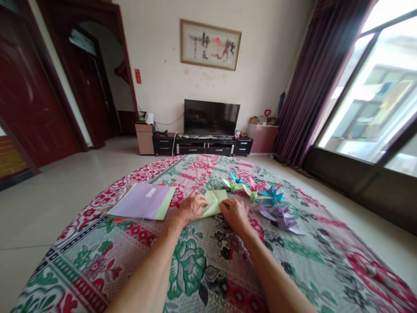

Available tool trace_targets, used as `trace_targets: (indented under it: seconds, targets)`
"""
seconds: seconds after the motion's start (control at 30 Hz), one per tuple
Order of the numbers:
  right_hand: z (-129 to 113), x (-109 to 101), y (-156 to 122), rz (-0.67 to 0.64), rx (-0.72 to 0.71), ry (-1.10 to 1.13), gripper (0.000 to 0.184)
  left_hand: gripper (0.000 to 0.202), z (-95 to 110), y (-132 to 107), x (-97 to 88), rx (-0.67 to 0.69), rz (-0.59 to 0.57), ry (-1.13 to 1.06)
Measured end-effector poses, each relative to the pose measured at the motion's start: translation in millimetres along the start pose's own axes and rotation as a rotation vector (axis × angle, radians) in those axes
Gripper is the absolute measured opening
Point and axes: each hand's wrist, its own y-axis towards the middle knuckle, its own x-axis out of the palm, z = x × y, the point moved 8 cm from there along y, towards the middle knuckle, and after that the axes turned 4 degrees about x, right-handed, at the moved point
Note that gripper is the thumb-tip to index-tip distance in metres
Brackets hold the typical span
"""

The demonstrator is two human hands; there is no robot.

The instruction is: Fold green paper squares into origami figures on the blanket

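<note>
At frame centre, the left hand (194, 206) and right hand (235, 212) pinch the green paper (213, 203), only partly folded, I'd say. Flat sheets (137, 204) lie unfolded centre-left; finished-looking cranes (274, 196) spread centre-right, reaching farther back.

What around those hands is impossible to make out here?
In the head view:
Pale green paper: partly covered by the left hand and right hand.
Lower sheets: mostly hidden beneath the purple sheet.
Paper cranes: overlapping, so exact number unclear.
White patch: any writing is too small.
</note>
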Motion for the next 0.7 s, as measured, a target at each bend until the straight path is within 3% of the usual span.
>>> trace_targets:
  seconds: [0.3, 0.53, 0.7]
  targets:
    - [2.0, 9.5, 17.7, 0.049, -0.017, 0.042, 0.023, 0.04, 3.3, 5.2, 5.4, 0.012, -0.086, -0.042]
    - [6.4, 13.7, 20.1, 0.061, -0.015, 0.067, 0.022, 0.026, 16.2, 6.4, -7.7, -0.002, 0.003, -0.067]
    - [6.4, 13.7, 20.1, 0.057, -0.015, 0.09, 0.021, 0.033, 20.9, 7.5, -10.6, -0.008, 0.014, -0.037]
